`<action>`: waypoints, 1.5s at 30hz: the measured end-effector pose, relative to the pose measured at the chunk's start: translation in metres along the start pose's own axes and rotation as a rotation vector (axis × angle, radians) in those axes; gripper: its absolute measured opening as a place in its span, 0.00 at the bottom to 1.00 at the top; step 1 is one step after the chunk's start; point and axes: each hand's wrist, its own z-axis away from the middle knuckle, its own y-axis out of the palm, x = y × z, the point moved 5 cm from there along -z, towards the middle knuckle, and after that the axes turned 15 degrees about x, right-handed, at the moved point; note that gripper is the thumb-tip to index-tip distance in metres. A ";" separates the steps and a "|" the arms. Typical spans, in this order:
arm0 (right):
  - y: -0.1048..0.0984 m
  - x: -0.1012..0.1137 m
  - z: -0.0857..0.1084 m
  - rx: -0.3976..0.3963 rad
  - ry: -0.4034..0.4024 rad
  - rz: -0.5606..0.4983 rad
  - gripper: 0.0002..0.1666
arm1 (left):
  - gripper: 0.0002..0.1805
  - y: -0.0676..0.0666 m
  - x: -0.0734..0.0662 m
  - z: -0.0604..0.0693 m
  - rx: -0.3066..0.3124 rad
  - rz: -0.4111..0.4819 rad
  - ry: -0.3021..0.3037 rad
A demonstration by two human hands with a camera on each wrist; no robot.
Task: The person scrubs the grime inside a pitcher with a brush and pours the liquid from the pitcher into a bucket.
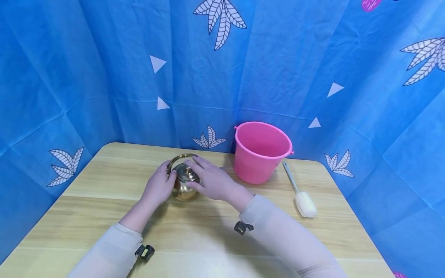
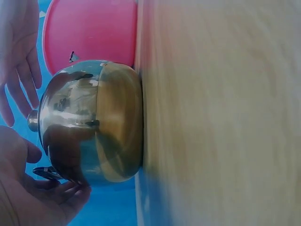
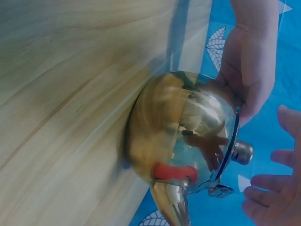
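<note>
Gripping the brass-col. kettle (image 1: 185, 193) at its handle (image 1: 181, 156) end, your L hand (image 1: 160, 183) has fingers clamped on, while your R hand (image 1: 215, 179) hangs nr lid knob (image 1: 188, 170), fingers apart, kettle upright on counter (image 1: 104, 216), L of pink bucket (image 1: 252, 166).

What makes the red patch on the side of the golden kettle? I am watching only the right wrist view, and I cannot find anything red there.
Observer: Probably a pink bucket reflected in the metal; the head view shows it upright, beyond the kettle and to its right.
Operator: Thank you. Is there some other object further to the right?
Observer: Yes, a white-headed cleaning tool lies on the table there, its head toward the person.
Operator: And where is the handle of the kettle? I see only a small bracket.
Observer: In the head view, a brass handle arches beyond the lid.
</note>
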 end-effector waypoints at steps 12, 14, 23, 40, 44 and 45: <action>0.001 0.002 -0.004 0.009 -0.004 0.019 0.43 | 0.31 0.001 0.002 0.000 0.010 0.000 -0.018; -0.001 0.003 -0.004 0.005 -0.012 0.015 0.42 | 0.31 0.001 0.002 0.000 0.009 0.000 -0.018; -0.004 0.005 -0.006 0.009 -0.016 -0.019 0.41 | 0.30 0.000 0.001 0.001 0.003 -0.001 -0.007; -0.009 0.007 -0.015 -0.009 -0.041 -0.022 0.33 | 0.30 -0.002 -0.002 0.001 -0.004 0.024 -0.018; -0.010 0.008 -0.017 -0.017 -0.050 -0.004 0.32 | 0.30 -0.001 -0.001 0.001 0.002 0.034 -0.029; -0.010 0.008 -0.017 -0.020 -0.052 -0.002 0.32 | 0.30 -0.002 0.000 0.001 0.003 0.037 -0.033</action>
